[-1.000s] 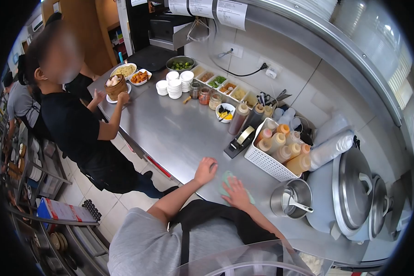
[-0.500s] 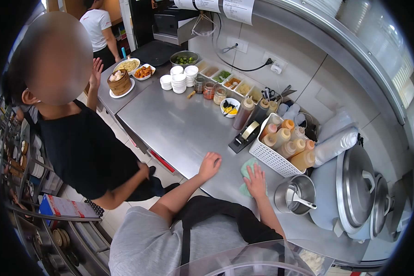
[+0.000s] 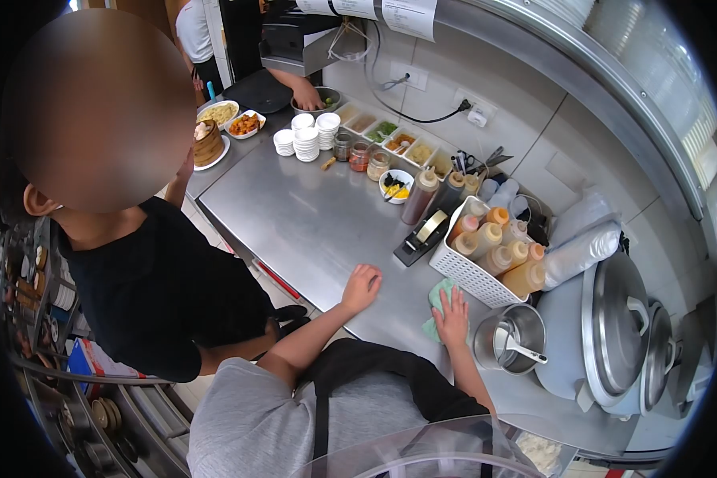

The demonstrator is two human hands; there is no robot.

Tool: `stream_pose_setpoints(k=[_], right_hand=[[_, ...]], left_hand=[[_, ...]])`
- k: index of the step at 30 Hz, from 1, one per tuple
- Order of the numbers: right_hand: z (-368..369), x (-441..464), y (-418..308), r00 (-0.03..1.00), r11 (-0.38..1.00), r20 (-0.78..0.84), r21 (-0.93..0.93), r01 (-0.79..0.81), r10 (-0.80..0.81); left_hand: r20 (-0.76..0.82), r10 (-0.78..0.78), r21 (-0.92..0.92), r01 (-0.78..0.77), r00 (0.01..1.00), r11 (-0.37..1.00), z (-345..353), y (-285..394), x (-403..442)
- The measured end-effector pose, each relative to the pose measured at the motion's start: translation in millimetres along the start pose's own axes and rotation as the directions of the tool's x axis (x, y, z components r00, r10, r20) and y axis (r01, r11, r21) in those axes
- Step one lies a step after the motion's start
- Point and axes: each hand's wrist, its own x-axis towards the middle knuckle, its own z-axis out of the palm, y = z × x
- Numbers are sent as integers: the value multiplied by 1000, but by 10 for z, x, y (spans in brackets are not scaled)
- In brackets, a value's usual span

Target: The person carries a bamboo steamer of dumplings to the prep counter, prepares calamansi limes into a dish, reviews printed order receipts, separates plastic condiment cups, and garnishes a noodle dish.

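A green cloth (image 3: 436, 307) lies on the steel counter (image 3: 295, 223), just left of a metal pot (image 3: 526, 323) with a white-handled utensil in it. My right hand (image 3: 452, 317) rests flat over the cloth's right part, fingers spread. Near the counter's front edge, my left hand (image 3: 362, 288) rests on the steel with its fingers curled together and no object visible in them. A black tape dispenser (image 3: 422, 239) and a white basket of sauce bottles (image 3: 476, 275) stand beyond my hands.
At the left stands a co-worker in black (image 3: 151, 287). Another person's hand (image 3: 307, 95) reaches into a metal bowl (image 3: 333, 95) at the back. White cup stacks (image 3: 306, 143), jars, a bamboo steamer (image 3: 208, 143) and food dishes are on the counter. Large lidded pots (image 3: 613, 327) stand right.
My right hand and the cloth have moved right, towards the pot and basket. The co-worker has come closer and let go of the steamer. Another person's hand has appeared at the metal bowl.
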Motion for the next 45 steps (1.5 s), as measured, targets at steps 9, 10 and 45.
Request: stream_pose_setpoints(k=[9, 10, 45], right_hand=[[-24, 9, -13, 1000, 1000, 11, 8, 4, -4], [-26, 9, -16, 1000, 1000, 9, 10, 3, -3], [-2388, 2414, 1226, 702, 983, -710, 85, 160, -53]], left_hand=[[-4, -4, 23, 4, 1000, 1000, -1, 11, 8], [-4, -2, 27, 2, 1000, 1000, -2, 12, 7], [57, 3, 87, -8, 998, 996, 58, 29, 43]])
